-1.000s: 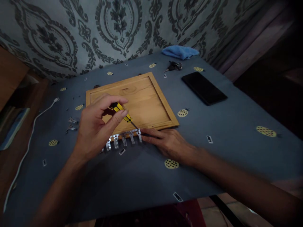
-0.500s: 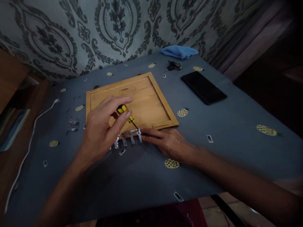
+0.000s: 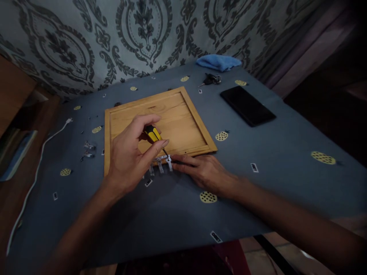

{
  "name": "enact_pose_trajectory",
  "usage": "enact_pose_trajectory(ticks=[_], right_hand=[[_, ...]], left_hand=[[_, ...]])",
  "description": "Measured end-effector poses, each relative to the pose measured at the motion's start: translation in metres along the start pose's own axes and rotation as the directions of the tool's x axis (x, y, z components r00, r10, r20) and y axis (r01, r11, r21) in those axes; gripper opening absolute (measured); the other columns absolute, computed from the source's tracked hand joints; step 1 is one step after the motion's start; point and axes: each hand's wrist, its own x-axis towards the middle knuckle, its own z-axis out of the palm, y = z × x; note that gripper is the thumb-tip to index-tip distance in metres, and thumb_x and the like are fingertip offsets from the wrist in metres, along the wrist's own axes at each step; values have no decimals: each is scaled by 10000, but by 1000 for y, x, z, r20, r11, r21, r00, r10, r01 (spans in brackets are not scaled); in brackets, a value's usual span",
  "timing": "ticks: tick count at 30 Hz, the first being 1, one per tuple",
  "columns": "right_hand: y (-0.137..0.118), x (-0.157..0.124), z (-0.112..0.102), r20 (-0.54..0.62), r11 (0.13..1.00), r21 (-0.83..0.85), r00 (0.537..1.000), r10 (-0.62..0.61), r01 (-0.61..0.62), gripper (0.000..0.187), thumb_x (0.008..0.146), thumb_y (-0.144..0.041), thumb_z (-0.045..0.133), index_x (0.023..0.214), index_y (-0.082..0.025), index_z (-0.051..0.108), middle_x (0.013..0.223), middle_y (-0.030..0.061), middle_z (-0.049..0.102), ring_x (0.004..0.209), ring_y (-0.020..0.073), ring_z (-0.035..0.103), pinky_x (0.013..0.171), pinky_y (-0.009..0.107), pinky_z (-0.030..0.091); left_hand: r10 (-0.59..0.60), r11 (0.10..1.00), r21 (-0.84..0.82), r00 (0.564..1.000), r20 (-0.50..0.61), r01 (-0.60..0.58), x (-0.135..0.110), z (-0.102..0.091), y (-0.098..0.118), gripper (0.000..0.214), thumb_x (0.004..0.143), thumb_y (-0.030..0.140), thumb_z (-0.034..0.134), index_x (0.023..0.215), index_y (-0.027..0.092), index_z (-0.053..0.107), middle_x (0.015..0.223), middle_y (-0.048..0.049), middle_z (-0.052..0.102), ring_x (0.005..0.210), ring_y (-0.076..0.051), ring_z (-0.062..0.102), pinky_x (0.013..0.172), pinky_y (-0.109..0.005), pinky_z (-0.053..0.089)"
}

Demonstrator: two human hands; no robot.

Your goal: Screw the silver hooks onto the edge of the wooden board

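Observation:
My left hand (image 3: 130, 156) is closed around a small screwdriver with a yellow and black handle (image 3: 153, 133); its tip points down at a metal rail of hooks (image 3: 162, 162). The rail lies along the near edge of a wooden board (image 3: 177, 114) on the blue cloth. My right hand (image 3: 205, 172) rests flat on the cloth, and its fingertips press on the rail's right end. My left hand hides the left part of the rail.
A black phone (image 3: 248, 105), keys (image 3: 211, 79) and a folded blue cloth (image 3: 218, 62) lie at the back right. Small metal parts (image 3: 87, 149) and a white cable (image 3: 37, 160) lie at the left. The table's near edge (image 3: 183, 248) runs close below my arms.
My left hand has slid right along the rail with the screwdriver and now covers more of the hooks. My right hand has stayed in place.

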Motion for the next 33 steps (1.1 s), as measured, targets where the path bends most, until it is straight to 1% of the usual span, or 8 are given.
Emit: enact_pose_trajectory(ticks=[4,8,13,16,20,23,27,33], right_hand=[[0,0,0,-7,1000,-9,1000,-1,1,600,861,45,512,1374,-217,679,1410,82,699,967,204,766,730,326,607],[-1,0,0,-6,1000,-12,1000,0,0,590,874,42,514,1374,-224,681,1403,76,704,987,204,765,742,319,609],[0,-1,-1,5,1000,-3,1000,4,-4,603,876,34,545,1407,-229,660,1436,89,681,945,204,772,732,322,612],[0,-2,1,6,1000,13,1000,2,-2,601,884,27,548,1421,-223,647,1442,97,675,995,221,767,759,345,621],[1,-2,2,12,1000,17,1000,5,-5,602,893,20,530,1430,-231,637,1447,88,673,1066,216,750,785,339,621],[0,-2,1,14,1000,21,1000,10,-10,598,892,26,527,1420,-230,645,1441,82,678,1071,219,749,783,348,624],[-2,-1,-3,12,1000,-5,1000,14,-14,585,885,30,524,1396,-217,664,1429,83,686,1032,236,766,732,359,630],[-2,0,-3,-8,1000,-4,1000,0,0,589,878,33,512,1386,-219,673,1412,79,698,1017,235,772,718,353,630]], left_hand=[[-25,999,-28,999,22,26,1,1,1,220,916,206,728,1115,223,637,937,17,703,841,-129,700,776,-258,572],[16,999,41,999,35,-17,1,1,2,196,924,219,724,1100,225,639,981,11,721,823,-126,695,771,-259,562],[32,995,88,999,42,-36,1,-2,1,243,926,231,732,1161,218,668,1046,-2,741,868,-138,704,794,-252,562],[39,994,95,998,51,-43,0,-4,0,312,933,239,720,1239,222,660,1078,-14,746,922,-160,719,833,-269,572],[43,998,51,994,98,-48,0,-4,2,340,970,226,665,1306,230,618,1029,-13,744,937,-168,731,855,-281,584],[50,997,57,993,106,-56,0,-2,3,333,977,214,646,1307,226,601,1017,-21,736,902,-164,725,818,-285,587],[83,990,103,993,83,-91,0,-1,3,341,946,203,688,1278,219,611,1080,-35,730,870,-155,704,808,-298,583],[32,997,68,995,92,-38,0,-3,3,303,959,208,675,1259,228,631,985,-21,738,848,-159,725,781,-287,598]])
